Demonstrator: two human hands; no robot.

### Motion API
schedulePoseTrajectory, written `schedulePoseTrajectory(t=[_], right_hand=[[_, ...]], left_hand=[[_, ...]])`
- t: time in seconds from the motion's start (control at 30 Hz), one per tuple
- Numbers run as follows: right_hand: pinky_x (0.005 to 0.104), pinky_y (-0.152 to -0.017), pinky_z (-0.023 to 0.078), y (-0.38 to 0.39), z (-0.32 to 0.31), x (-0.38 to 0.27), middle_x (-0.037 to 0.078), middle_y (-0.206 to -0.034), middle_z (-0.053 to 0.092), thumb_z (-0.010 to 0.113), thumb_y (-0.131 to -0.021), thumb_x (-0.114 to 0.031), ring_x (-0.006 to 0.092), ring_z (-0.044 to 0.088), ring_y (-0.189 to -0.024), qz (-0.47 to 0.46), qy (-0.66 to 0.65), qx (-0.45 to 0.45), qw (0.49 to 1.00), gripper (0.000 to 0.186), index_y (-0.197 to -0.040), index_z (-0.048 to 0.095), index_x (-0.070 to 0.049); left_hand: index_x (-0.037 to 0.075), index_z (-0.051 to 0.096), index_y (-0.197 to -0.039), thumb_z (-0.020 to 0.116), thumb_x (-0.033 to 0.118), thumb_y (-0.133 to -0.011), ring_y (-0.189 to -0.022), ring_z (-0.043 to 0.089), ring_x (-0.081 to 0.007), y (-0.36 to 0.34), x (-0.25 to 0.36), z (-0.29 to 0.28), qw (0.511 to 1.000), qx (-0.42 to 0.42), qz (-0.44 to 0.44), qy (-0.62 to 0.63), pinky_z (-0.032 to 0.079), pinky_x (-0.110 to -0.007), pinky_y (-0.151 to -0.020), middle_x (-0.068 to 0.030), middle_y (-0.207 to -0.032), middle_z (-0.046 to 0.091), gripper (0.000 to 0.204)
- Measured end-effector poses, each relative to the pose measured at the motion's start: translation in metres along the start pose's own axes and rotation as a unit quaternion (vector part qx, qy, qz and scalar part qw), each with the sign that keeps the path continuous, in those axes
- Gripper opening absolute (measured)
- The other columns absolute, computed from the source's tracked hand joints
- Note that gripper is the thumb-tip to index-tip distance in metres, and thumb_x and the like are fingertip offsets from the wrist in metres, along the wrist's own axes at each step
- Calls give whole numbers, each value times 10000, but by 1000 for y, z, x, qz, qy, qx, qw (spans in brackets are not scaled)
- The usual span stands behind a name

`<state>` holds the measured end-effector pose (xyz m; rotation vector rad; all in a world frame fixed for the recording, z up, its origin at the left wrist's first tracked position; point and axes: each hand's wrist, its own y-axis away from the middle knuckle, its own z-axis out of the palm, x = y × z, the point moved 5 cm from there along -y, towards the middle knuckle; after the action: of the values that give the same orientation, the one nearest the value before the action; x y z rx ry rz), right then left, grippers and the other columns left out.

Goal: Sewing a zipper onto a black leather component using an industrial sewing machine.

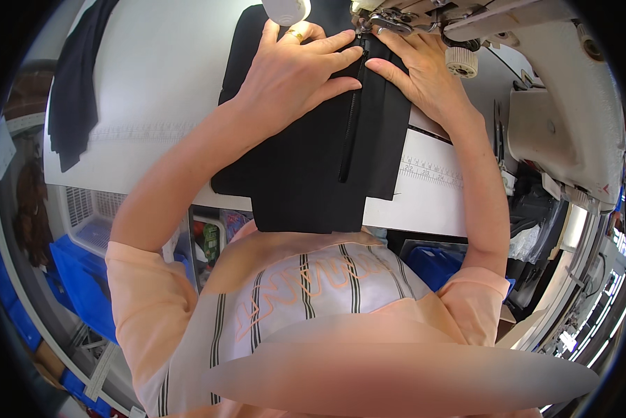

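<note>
A black fabric panel (pixel 292 167) lies under the sewing machine's presser foot (pixel 363 26), its near end hanging over the table's front edge. A black zipper (pixel 353 115) runs lengthwise along it, toward the foot. My left hand (pixel 292 66) rests flat on the panel left of the zipper, fingers stretched toward the foot and thumb extended. On the other side, my right hand (pixel 421 73) presses the fabric just right of the foot, its fingers outstretched; the fingertips are partly hidden by the machine parts.
The sewing machine (pixel 570 83) fills the upper right, with a knurled knob (pixel 461 63) close to my right hand. More black fabric (pixel 83 76) lies at the table's left. Scissors (pixel 498 132) sit by the machine. A white basket (pixel 93 216) and blue bin (pixel 83 279) stand below left.
</note>
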<state>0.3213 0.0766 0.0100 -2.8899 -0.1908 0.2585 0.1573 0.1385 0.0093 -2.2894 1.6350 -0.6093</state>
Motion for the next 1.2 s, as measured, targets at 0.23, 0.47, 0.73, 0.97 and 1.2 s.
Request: schedulePoseTrajectory(t=[0.23,0.47,0.73,0.97,1.2], right_hand=[[417,-1034,319,-3,7,11,119,-1078,611,549,-894,-511,293,474,-1138,-1,-3,-20,1000,551,-1306,553,-145],[386,-987,383,-4,-2,0,88,-1094,622,590,-898,-422,267,494,-1118,-9,2,28,1000,464,-1260,593,-132],[328,-747,533,10,-8,-26,-6,-1089,683,677,-842,-253,233,645,-862,-43,5,139,989,280,-1102,666,-150],[307,-724,540,12,-8,-22,-26,-1063,692,686,-831,-254,203,654,-850,-29,-9,164,986,249,-1051,681,-138],[288,-846,519,10,-11,-24,12,-1137,674,717,-809,-181,191,633,-1034,4,-33,108,994,284,-1086,692,-124]], left_hand=[[173,660,-1172,671,386,-817,-986,560,-185,-4,-2,-5,1000,-2,8,-4,340,-581,-1000,58,-1243,617,414],[179,659,-1180,669,379,-822,-989,561,-187,-5,-3,-7,1000,-1,20,-17,337,-569,-999,54,-1246,617,410],[167,668,-1159,677,365,-820,-997,565,-193,-1,-4,-2,1000,4,-7,12,329,-560,-1007,49,-1247,618,393],[160,679,-1132,686,359,-814,-1033,570,-188,-3,0,-6,1000,19,16,-3,330,-572,-1007,56,-1220,632,375],[164,679,-1133,689,361,-812,-1027,574,-185,0,0,-5,1000,18,-13,-17,324,-589,-1011,62,-1208,637,377]])
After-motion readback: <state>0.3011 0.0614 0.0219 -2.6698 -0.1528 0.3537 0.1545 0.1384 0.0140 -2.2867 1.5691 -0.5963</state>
